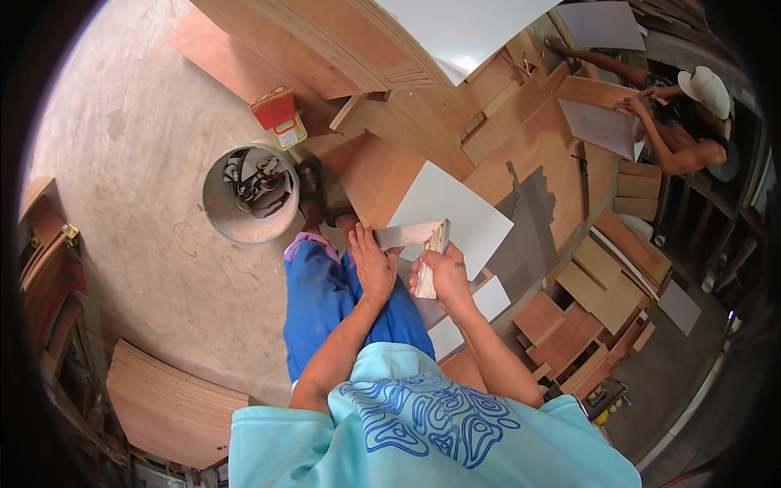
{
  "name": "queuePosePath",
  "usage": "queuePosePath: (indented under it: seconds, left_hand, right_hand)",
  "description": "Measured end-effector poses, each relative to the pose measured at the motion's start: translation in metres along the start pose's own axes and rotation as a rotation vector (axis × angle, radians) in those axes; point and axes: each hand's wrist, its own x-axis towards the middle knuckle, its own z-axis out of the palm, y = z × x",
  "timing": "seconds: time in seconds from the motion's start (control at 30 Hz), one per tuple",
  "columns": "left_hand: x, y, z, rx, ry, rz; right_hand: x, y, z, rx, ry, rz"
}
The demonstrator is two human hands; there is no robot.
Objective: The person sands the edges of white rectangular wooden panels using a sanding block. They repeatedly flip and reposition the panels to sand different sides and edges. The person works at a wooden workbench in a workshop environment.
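Note:
My right hand (448, 271) is wrapped around the short upright leg of an L-shaped wooden piece (410, 234). Its longer flat arm reaches left from the corner joint, and layered edges show on the leg. At that arm's free end is my left hand (372, 268), fingers nearly straight along the end and thumb under it. Below the wood a white sheet panel (454, 210) lies on plywood (381, 168). More white pieces (491, 299) lie beyond my right wrist.
A round bin (210, 213) full of scraps stands left of my feet, near a red-and-yellow container (284, 119). Stacked boards (378, 55) with a white top rise ahead. Board offcuts (579, 329) lie at right. A person in a cap (705, 91) handles a panel (601, 125).

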Motion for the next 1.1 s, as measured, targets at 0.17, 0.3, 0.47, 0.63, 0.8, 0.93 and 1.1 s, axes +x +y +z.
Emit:
queuePosePath:
  seconds: [0.17, 0.3, 0.47, 0.63, 0.8, 0.93, 1.1]
  left_hand:
    - [0.006, -0.004, -0.003, -0.084, -0.082, -0.058]
    - [0.009, -0.005, 0.000, -0.126, -0.147, -0.103]
    - [0.014, -0.008, 0.003, -0.122, -0.130, -0.062]
    - [0.015, -0.011, 0.005, -0.147, -0.132, -0.052]
    - [0.017, -0.013, 0.008, -0.110, -0.146, -0.070]
    - [0.022, -0.014, 0.008, -0.114, -0.215, -0.115]
    - [0.025, -0.014, 0.003, -0.186, -0.293, -0.160]
  right_hand:
    - [0.012, -0.001, 0.010, -0.013, 0.009, 0.020]
    - [0.019, -0.012, 0.009, -0.028, -0.021, 0.056]
    - [0.029, -0.024, 0.008, -0.020, -0.031, 0.103]
    - [0.038, -0.031, 0.005, -0.021, -0.059, 0.109]
    - [0.049, -0.040, 0.004, -0.037, -0.036, 0.167]
    - [0.067, -0.046, 0.004, -0.080, -0.055, 0.207]
    - [0.083, -0.054, 0.007, -0.136, -0.082, 0.201]
